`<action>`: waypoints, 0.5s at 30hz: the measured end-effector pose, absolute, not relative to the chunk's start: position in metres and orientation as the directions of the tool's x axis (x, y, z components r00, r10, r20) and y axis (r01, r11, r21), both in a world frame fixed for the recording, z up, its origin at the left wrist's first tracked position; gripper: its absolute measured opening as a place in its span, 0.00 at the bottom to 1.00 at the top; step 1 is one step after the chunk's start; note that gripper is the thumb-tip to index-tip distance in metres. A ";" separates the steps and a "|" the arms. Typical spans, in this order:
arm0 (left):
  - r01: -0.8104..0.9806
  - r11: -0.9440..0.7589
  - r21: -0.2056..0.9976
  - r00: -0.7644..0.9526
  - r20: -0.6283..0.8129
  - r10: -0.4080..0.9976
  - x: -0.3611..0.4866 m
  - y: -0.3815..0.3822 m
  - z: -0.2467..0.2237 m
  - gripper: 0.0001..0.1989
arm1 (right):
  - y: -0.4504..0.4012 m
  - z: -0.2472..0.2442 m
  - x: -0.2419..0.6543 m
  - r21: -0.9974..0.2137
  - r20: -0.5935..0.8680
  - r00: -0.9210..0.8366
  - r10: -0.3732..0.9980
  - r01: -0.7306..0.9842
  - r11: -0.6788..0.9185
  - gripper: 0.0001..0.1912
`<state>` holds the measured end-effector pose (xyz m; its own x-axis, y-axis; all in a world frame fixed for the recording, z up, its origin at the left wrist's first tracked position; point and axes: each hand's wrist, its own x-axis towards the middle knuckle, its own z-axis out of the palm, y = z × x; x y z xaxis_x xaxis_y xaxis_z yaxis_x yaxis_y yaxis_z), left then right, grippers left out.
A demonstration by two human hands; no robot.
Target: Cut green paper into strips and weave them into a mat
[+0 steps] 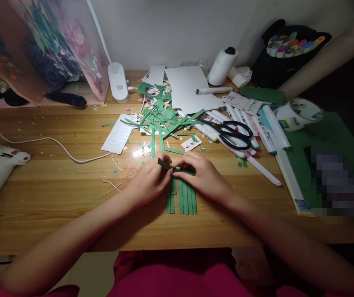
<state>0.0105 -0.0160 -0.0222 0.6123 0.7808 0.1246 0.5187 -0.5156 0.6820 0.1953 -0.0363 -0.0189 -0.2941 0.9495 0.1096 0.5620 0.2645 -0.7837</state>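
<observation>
Between both hands, over the middle of the table, I hold a green paper strip [163, 163]. My left hand [152, 175] pinches it with thumb and fingers, and one end sticks out past the fingertips. The fingers of my right hand [200, 173] are closed on the strip's other end, which looks bent or rolled there. Under my hands several green paper strips [187, 200] lie side by side, their upper parts hidden by my hands. Just beyond sits a heap of green paper scraps [164, 111], with more loose strips sticking out toward me.
Black-handled scissors [235, 134] rest on scattered markers [266, 169] at right. A glue gun [3, 167] lies at far left, near a white cable [62, 148]. At the back stand a thread spool [222, 66] and a marker case [288, 62]; another person's arm [322, 62] reaches in at upper right.
</observation>
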 end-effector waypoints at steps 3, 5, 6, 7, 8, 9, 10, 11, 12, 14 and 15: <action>0.515 -0.522 0.680 0.615 0.131 0.778 0.011 -0.016 -0.022 0.04 | -0.035 -0.020 0.195 -0.819 0.088 -0.228 0.970 0.537 0.201 0.02; 0.516 -0.524 0.678 0.616 0.132 0.777 0.011 -0.016 -0.021 0.04 | -0.035 -0.020 0.194 -0.870 0.050 -0.178 0.983 0.475 0.130 0.07; 0.517 -0.524 0.677 0.614 0.134 0.778 0.011 -0.016 -0.021 0.04 | -0.035 -0.021 0.194 -0.900 0.032 -0.160 0.987 0.426 0.098 0.09; 0.518 -0.525 0.675 0.613 0.134 0.778 0.011 -0.016 -0.021 0.04 | -0.036 -0.021 0.194 -0.925 0.018 -0.150 0.989 0.373 0.073 0.11; 0.520 -0.524 0.675 0.612 0.133 0.780 0.011 -0.016 -0.021 0.04 | -0.036 -0.022 0.194 -0.944 0.011 -0.145 0.989 0.324 0.058 0.11; 0.520 -0.522 0.676 0.614 0.129 0.779 0.011 -0.016 -0.021 0.04 | -0.036 -0.022 0.194 -0.957 0.009 -0.140 0.990 0.287 0.049 0.11; 0.518 -0.520 0.680 0.617 0.124 0.777 0.011 -0.016 -0.020 0.04 | -0.036 -0.022 0.194 -0.964 0.010 -0.137 0.991 0.263 0.046 0.11; 0.513 -0.518 0.685 0.622 0.120 0.774 0.011 -0.017 -0.019 0.05 | -0.036 -0.023 0.194 -0.969 0.010 -0.137 0.990 0.245 0.044 0.10; 0.508 -0.515 0.690 0.626 0.114 0.771 0.010 -0.017 -0.018 0.06 | -0.036 -0.023 0.195 -0.973 0.007 -0.142 0.990 0.228 0.039 0.10; 0.495 -0.507 0.706 0.633 0.106 0.767 0.011 -0.018 -0.015 0.09 | -0.036 -0.023 0.196 -0.985 -0.007 -0.159 0.987 0.174 0.021 0.11; 0.490 -0.499 0.715 0.634 0.101 0.767 0.011 -0.018 -0.014 0.11 | -0.035 -0.023 0.197 -0.990 -0.016 -0.164 0.986 0.140 0.007 0.11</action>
<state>0.0108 -0.0184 -0.0145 0.6340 0.7667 0.1010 0.4896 -0.4991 0.7150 0.1968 -0.0350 -0.0233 -0.1645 0.9863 -0.0160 0.1403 0.0073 -0.9901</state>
